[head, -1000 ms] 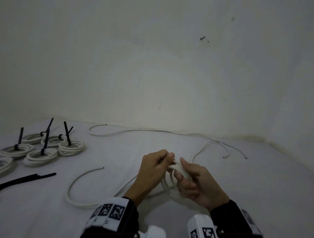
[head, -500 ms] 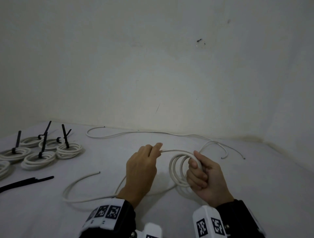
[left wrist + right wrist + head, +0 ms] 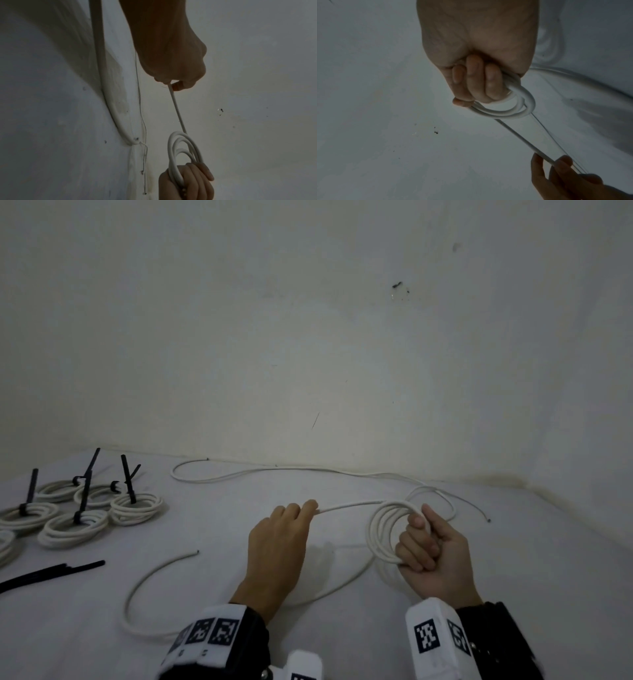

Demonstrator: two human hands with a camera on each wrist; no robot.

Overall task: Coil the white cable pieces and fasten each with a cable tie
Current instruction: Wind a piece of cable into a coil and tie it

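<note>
White floor (image 3: 342,628), coil (image 3: 380,529) gripped in right hand (image 3: 435,556), left hand (image 3: 277,546) seemingly pinching its tail

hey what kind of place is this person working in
Probably a bare room corner used as a makeshift workspace, not a proper workshop. The work lies on a white cloth-like surface against a plain scuffed wall, with finished tied coils and spare black cable ties laid out on it.

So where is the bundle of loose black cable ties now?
In the head view, the bundle of loose black cable ties lies flat at the left edge, just in front of the finished white cable coils, far from both hands.
</note>
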